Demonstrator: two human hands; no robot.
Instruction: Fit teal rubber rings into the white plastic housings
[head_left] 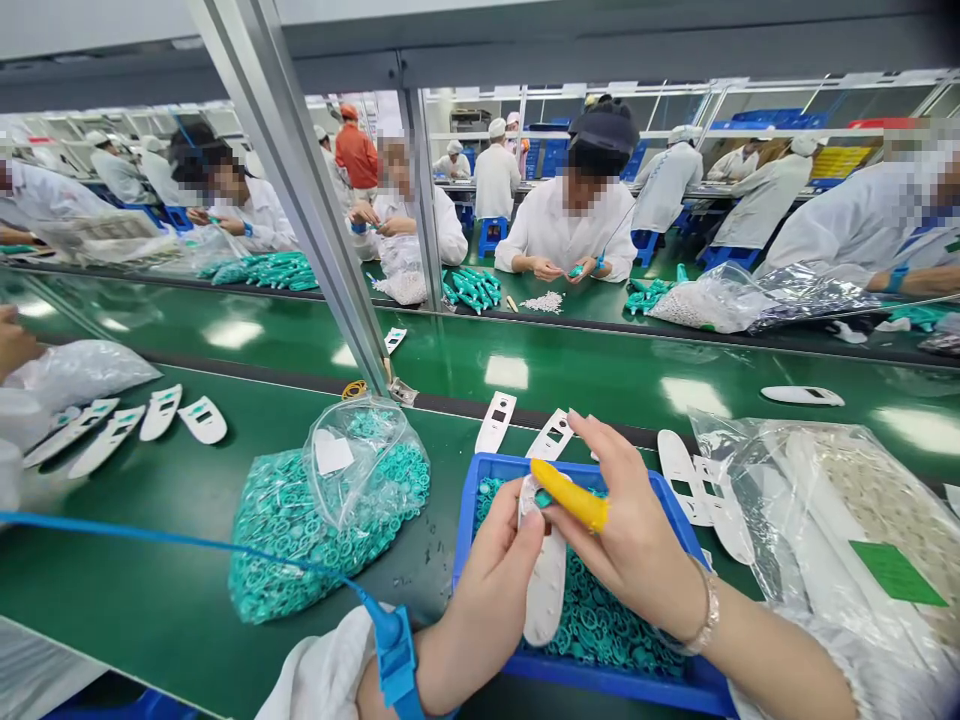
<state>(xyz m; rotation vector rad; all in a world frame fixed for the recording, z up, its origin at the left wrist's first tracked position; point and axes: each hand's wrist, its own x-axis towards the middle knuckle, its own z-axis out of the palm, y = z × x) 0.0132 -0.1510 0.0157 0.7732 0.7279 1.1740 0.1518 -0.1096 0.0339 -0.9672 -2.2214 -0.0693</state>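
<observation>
My left hand (487, 570), with a blue strap around its wrist, grips a long white plastic shell (546, 595) between thumb and fingers. My right hand (634, 510) wears a yellow finger cot. Its yellow-covered index finger and thumb close around a small teal plastic part (543, 498) at the shell's upper end; its other fingers stretch upward. How far the part sits in the shell is hidden. Both hands are above a blue bin (622, 682) filled with small teal ring-shaped parts (600, 610).
A clear bag of teal parts (300, 530) lies left of the bin. White shells (679, 470) lie to its right and behind it. A plastic bag of pale parts (862, 490) is at right. A metal post (307, 190) rises ahead; co-workers sit across the green conveyor (585, 365).
</observation>
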